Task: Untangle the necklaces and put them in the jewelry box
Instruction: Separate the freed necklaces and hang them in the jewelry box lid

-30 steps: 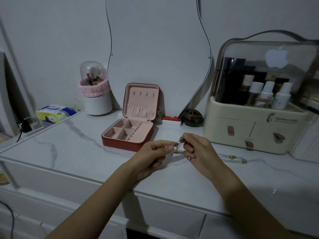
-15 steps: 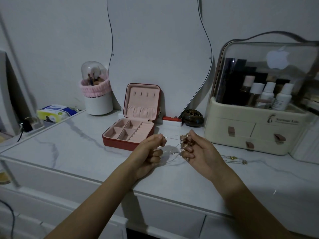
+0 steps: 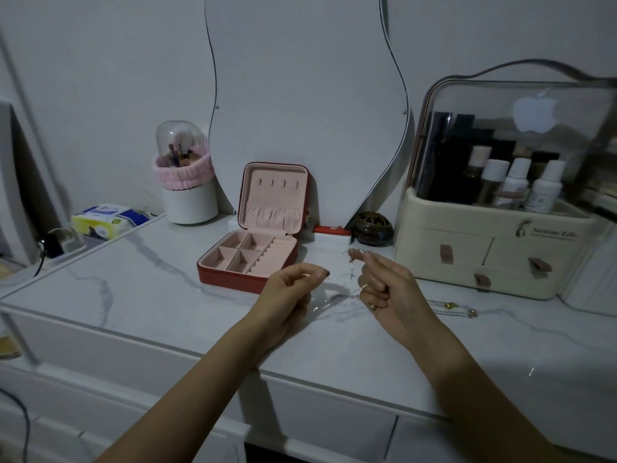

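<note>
Both hands pinch one thin silver necklace (image 3: 349,285): left hand (image 3: 293,289), right hand (image 3: 384,282). Bare marble lies near them. One open jewelry box (image 3: 248,259) sits far-left; seemingly two gold necklaces (image 3: 454,309) lie right.

Both forearms were bare to the frame edge, with no sleeve, watch or bracelet seen. The right hand (image 3: 389,289) carried a small ring on one finger (metal, colour uncertain in the dim light). The left hand (image 3: 290,289) showed no ring. Fingernails appeared short and unpainted.
</note>
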